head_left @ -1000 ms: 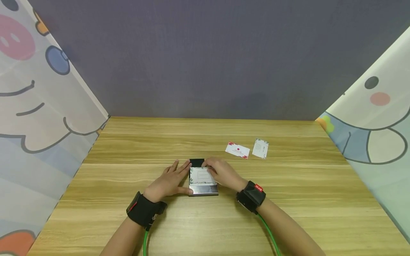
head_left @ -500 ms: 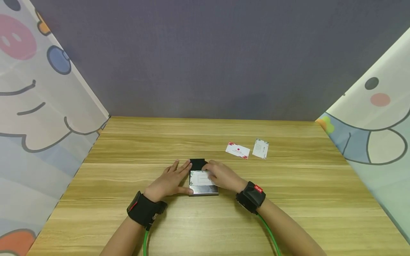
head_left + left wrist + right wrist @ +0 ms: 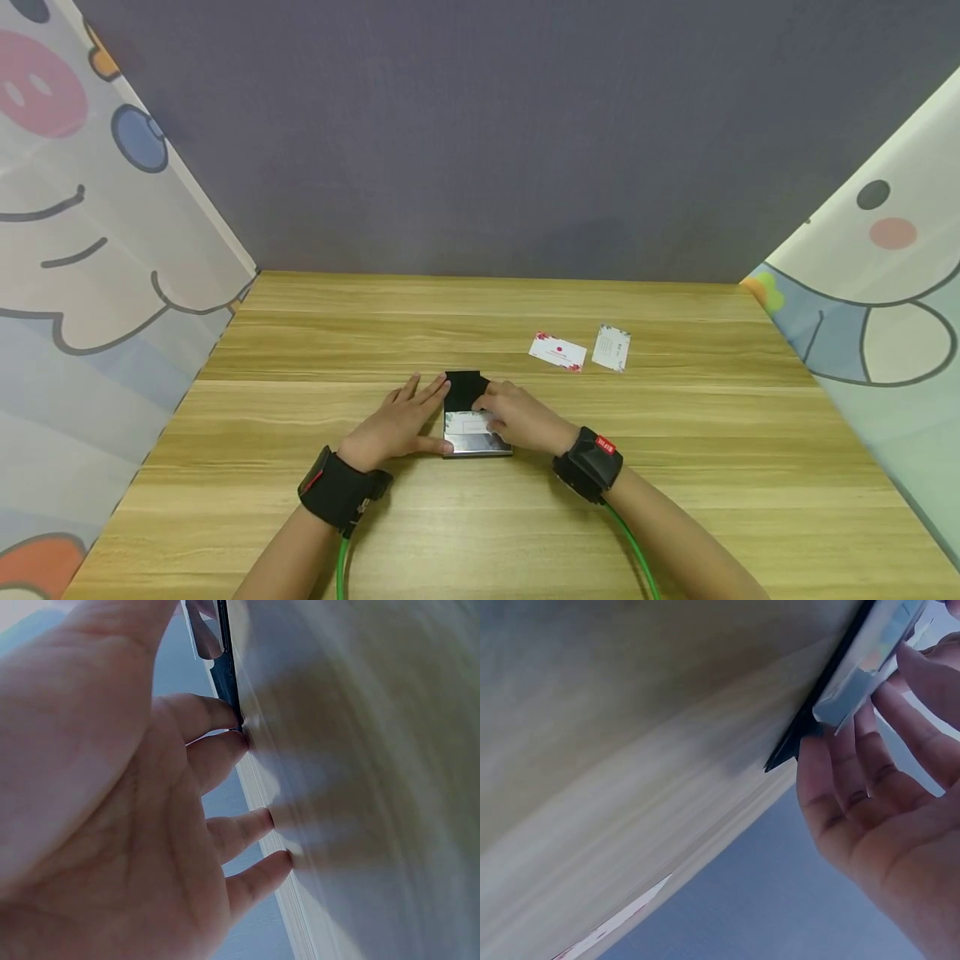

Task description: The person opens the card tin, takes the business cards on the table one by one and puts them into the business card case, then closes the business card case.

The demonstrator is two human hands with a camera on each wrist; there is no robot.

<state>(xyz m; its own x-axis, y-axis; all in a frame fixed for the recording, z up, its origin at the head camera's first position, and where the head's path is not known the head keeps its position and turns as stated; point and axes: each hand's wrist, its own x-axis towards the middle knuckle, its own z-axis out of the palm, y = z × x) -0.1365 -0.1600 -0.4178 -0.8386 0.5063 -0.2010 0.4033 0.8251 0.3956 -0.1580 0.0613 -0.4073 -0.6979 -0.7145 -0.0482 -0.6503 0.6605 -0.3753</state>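
In the head view a card case point(image 3: 461, 392) lies on the table, its black inside showing at the far end and a silver metal band at the near end. A white business card point(image 3: 459, 422) with leaf print sits partly under that band. My left hand point(image 3: 397, 428) is spread at the case's left side, thumb on the near left corner and fingertips by the black part's edge. With bent fingers and thumb, my right hand point(image 3: 528, 419) pinches the card at its far right part. The right wrist view shows these fingers point(image 3: 855, 769) along the case's edge.
Beyond the right hand, two more cards lie on the wooden table point(image 3: 360, 325): a white one with red flowers point(image 3: 557, 352) and a white one with leaf print point(image 3: 611, 347). A grey panel point(image 3: 480, 150) stands along the table's back edge, with cartoon-printed sheets at both sides.
My right hand has slid the business card toward me, farther under the silver band, so more of the black inside shows. The left hand has stayed in place.
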